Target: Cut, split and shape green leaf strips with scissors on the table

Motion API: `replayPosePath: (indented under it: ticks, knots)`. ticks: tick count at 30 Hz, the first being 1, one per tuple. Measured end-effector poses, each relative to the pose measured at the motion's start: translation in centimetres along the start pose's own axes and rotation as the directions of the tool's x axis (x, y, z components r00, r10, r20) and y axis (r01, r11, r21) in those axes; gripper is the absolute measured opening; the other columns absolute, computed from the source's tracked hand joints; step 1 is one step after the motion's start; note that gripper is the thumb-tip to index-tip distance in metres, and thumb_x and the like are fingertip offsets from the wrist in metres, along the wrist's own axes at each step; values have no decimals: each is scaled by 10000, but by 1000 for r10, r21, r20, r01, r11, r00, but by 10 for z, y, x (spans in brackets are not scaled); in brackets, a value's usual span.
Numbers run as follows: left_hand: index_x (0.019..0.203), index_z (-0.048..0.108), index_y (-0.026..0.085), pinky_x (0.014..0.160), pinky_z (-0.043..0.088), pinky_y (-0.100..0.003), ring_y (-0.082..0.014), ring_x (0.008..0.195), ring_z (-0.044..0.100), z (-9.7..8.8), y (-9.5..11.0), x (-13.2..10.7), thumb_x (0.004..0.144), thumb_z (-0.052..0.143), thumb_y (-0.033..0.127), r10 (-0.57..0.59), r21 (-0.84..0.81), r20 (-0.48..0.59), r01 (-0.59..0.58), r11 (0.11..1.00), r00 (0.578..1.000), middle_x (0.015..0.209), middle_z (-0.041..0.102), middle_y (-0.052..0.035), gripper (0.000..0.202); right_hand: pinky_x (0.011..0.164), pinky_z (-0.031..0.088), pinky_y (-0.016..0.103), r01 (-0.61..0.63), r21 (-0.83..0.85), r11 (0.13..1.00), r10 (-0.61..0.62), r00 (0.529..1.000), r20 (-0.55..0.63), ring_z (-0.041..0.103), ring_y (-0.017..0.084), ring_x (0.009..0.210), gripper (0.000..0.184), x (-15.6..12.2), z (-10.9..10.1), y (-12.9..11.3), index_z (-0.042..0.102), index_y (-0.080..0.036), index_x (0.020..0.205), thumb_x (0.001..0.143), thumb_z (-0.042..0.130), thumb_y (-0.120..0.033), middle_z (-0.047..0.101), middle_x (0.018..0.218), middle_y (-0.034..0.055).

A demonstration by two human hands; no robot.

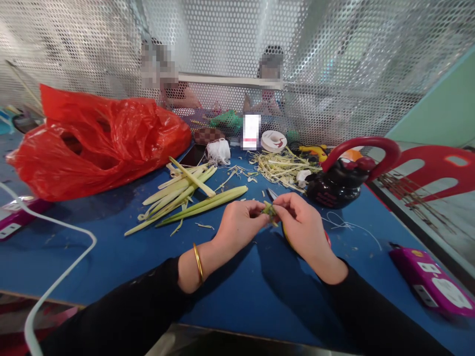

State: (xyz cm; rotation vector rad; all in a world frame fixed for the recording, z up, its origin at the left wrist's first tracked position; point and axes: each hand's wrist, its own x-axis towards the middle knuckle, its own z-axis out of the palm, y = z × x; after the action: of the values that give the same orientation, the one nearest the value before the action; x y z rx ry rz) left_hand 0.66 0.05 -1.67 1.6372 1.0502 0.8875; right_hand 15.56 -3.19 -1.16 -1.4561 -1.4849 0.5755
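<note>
Both hands meet over the blue table and pinch a small green piece of knotted or woven leaf strips [269, 212]. My left hand [239, 222], below a gold bangle [198, 263], closes thumb and fingers on its left side. My right hand [302, 222] grips its right edge with thumb and forefinger. A pair of scissors [272, 194] lies under my right hand; the blade tips show beyond it and most of the handle is hidden. Left of my hands rests a pile of long pale green leaf strips [178, 190], with longer green strips [211, 202] nearest.
A red plastic bag [107, 138] fills the left back. Behind my hands are a white string ball [218, 151], a ribbon roll [273, 141], a lit phone [251, 131] and leaf scraps [280, 165]. A black kettle [334, 185] and purple packet [432, 282] stand right; a white cable [70, 269] crosses left.
</note>
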Motion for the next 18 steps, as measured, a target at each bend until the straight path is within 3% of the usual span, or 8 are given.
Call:
replayPosePath:
  ticks: [4, 11, 14, 18]
  knots:
    - [805, 742, 182, 594, 427, -220, -137, 634, 582, -2, 2, -2, 756, 571, 203, 77, 123, 7, -77, 989, 997, 703, 699, -11, 180, 681, 478, 304, 19, -13, 1000, -19, 999, 42, 620, 172, 685, 127, 2, -1, 1, 592, -199, 959, 893, 506, -265, 645, 776, 19]
    - [607, 667, 183, 515, 284, -224, -110, 523, 419, -2, 5, -3, 723, 520, 140, 141, 361, 94, -166, 918, 985, 524, 540, 30, 192, 589, 410, 280, 75, -190, 979, -65, 996, 56, 547, 160, 632, 147, 2, -4, -3, 647, -201, 719, 837, 592, -270, 617, 727, 14]
    - [571, 641, 189, 506, 268, -231, -109, 507, 404, -3, 7, -3, 720, 529, 145, 123, 361, 141, -167, 917, 982, 503, 523, 38, 192, 578, 395, 275, 82, -194, 978, -77, 997, 31, 517, 152, 603, 160, 3, -5, 0, 621, -201, 684, 833, 589, -250, 586, 680, -1]
    - [541, 614, 192, 535, 346, -218, -125, 565, 532, -5, 7, -1, 687, 551, 136, 59, 250, 275, -131, 959, 959, 541, 592, 34, 169, 611, 395, 277, 133, -171, 976, -135, 991, -2, 511, 153, 631, 164, 5, -4, 2, 572, -202, 685, 848, 563, -219, 562, 688, -5]
